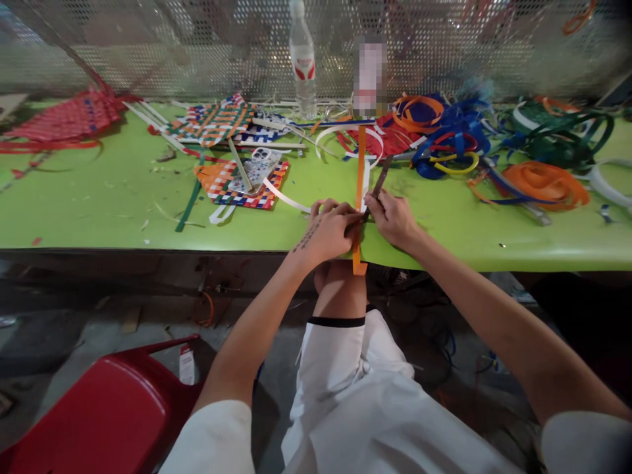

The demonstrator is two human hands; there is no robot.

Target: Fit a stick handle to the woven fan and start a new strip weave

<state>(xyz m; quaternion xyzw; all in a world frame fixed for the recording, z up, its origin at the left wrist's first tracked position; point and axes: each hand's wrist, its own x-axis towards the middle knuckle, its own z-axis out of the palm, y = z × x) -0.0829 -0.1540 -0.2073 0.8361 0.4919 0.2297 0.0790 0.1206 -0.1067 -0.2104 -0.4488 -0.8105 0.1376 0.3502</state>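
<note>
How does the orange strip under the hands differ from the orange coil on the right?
The orange strip is straight and hangs off the table; the orange coil is wound in loops. The left hand pins the strip, the right hand holds a dark tool; the coil lies untouched. Both are flat orange band.

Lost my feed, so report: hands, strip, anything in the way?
Left hand holds orange strip down at table edge. Right hand grip shut on dark tool, tip at strip. White strip curves in by left hand.
</note>
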